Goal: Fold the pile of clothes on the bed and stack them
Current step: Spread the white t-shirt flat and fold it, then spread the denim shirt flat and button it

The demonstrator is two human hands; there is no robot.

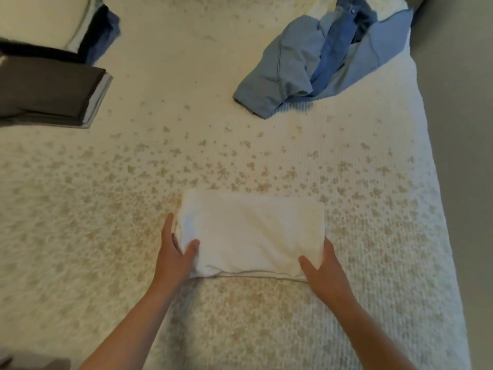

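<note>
A folded white garment (pixel 250 231) lies as a neat rectangle on the bed's patterned cover (pixel 186 145). My left hand (pixel 174 252) grips its near left corner, thumb on top and fingers along the left edge. My right hand (pixel 324 271) holds the near right corner, thumb on top, fingers tucked under the right edge. A loose heap of blue clothes (pixel 320 60) lies unfolded at the far right. At the far left sits a stack of folded clothes, dark grey on top (pixel 48 94), and behind it a second stack of white and navy pieces (pixel 66 25).
The bed's right edge (pixel 437 182) runs diagonally, with grey floor (pixel 464 102) beyond it. A grey piece of cloth (pixel 32 363) shows at the bottom left corner.
</note>
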